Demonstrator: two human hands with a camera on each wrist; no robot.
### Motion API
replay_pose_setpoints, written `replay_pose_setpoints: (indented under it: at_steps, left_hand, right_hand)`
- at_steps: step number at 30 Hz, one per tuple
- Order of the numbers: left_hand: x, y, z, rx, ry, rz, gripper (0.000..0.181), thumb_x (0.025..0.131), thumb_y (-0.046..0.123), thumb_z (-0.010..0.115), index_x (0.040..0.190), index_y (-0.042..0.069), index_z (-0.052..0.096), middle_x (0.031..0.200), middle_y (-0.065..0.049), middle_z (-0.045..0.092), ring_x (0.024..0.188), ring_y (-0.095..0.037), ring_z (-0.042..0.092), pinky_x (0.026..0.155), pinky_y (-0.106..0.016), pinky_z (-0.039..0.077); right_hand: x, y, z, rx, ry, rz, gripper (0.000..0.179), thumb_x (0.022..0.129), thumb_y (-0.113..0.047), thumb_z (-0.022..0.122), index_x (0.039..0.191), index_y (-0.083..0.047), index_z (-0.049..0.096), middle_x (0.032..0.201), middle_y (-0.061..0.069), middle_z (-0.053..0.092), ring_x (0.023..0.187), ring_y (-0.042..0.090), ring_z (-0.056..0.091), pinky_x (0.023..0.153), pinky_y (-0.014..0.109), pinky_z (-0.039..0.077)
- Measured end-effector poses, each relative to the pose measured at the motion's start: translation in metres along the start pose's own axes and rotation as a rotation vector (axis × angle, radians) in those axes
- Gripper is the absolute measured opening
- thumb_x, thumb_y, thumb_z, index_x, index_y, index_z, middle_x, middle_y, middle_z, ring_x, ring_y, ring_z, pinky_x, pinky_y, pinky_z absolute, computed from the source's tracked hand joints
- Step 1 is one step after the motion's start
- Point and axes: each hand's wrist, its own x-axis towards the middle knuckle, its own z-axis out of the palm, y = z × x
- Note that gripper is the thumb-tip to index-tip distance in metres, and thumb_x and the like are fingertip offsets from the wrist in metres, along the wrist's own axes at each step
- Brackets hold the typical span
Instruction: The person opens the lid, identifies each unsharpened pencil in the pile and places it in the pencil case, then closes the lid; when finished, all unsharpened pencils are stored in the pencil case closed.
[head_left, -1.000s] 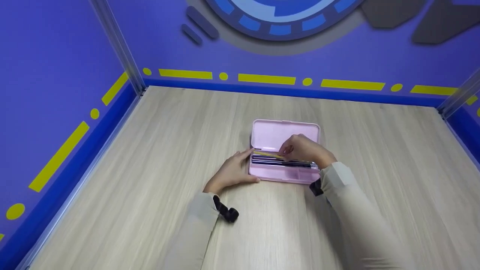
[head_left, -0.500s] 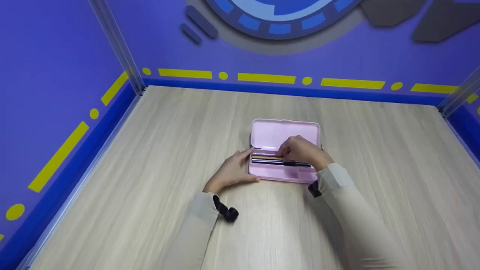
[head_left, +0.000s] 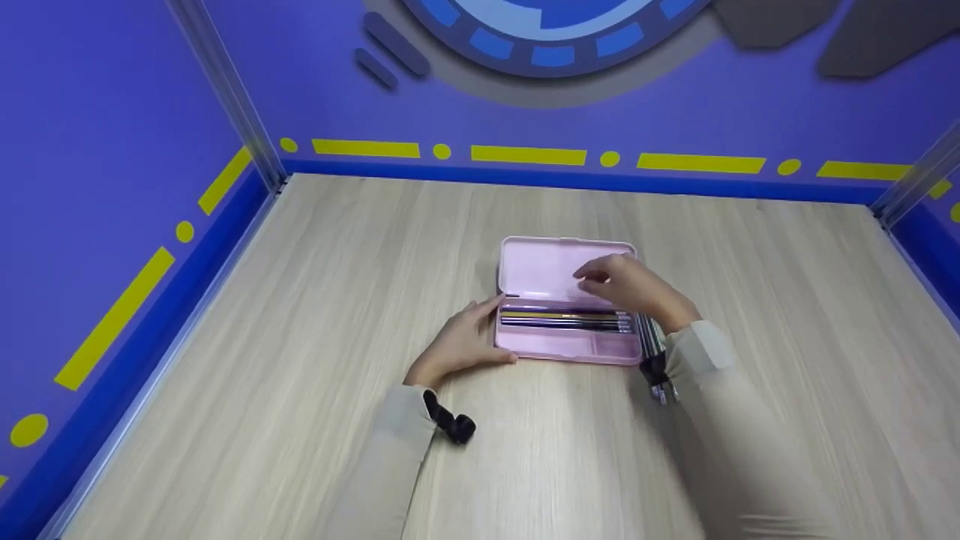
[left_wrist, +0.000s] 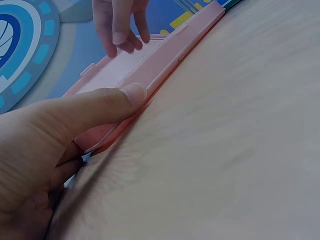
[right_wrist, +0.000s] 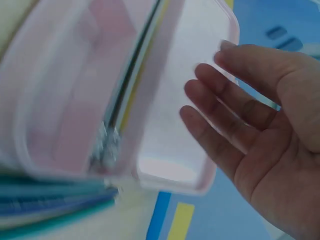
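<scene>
A pink pencil case (head_left: 544, 343) lies on the table with its lid (head_left: 536, 264) folded back. Inside, several dark pencils and a yellow one (head_left: 562, 316) lie side by side lengthwise; their silvery ends (right_wrist: 107, 145) are at the right. My left hand (head_left: 460, 343) holds the case's left end, its thumb (left_wrist: 112, 102) against the front wall. Over the right part of the lid, my right hand (head_left: 634, 289) is raised with loosely bent fingers and nothing between them.
Several more pencils (head_left: 651, 341) lie on the table along the case's right end, partly hidden under my right wrist; they look green and blue in the right wrist view. Blue panels (head_left: 525, 120) wall the table (head_left: 337, 285) at the back and sides.
My right hand has let go of the yellow pencil, which now lies among the dark ones, and has risen toward the right of the lid. The left hand has stayed put.
</scene>
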Motion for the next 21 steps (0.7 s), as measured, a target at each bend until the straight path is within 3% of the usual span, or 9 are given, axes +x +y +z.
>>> replay_pose_setpoints:
  at_steps: [5, 12, 21]
  left_hand:
    - [0.000, 0.000, 0.000, 0.002, 0.003, -0.010, 0.103, 0.063, 0.037, 0.088, 0.150, 0.021, 0.036, 0.151, -0.013, 0.040, 0.142, -0.043, 0.024, 0.118, -0.053, 0.021]
    - [0.000, -0.002, 0.002, 0.012, 0.010, 0.001, 0.104, 0.061, 0.038, 0.089, 0.150, 0.021, 0.036, 0.151, -0.012, 0.041, 0.142, -0.042, 0.027, 0.117, -0.053, 0.022]
    - [0.001, -0.001, 0.001, 0.013, 0.014, -0.006, 0.104, 0.062, 0.038, 0.088, 0.150, 0.021, 0.035, 0.151, -0.014, 0.039, 0.141, -0.041, 0.029, 0.117, -0.053, 0.024]
  right_hand:
    - [-0.001, 0.006, -0.018, -0.004, 0.071, -0.022, 0.031, 0.096, -0.012, 0.056, 0.121, 0.004, 0.063, 0.116, 0.022, 0.066, 0.106, 0.034, 0.063, 0.095, 0.049, 0.052]
    - [0.007, 0.008, -0.028, -0.020, 0.136, -0.014, 0.035, 0.098, -0.018, 0.054, 0.127, 0.001, 0.060, 0.129, 0.021, 0.060, 0.118, 0.037, 0.056, 0.102, 0.052, 0.045]
    - [0.023, 0.005, -0.023, -0.002, 0.037, 0.073, 0.050, 0.102, -0.032, 0.044, 0.145, -0.006, 0.042, 0.149, 0.018, 0.041, 0.139, 0.038, 0.036, 0.114, 0.054, 0.029]
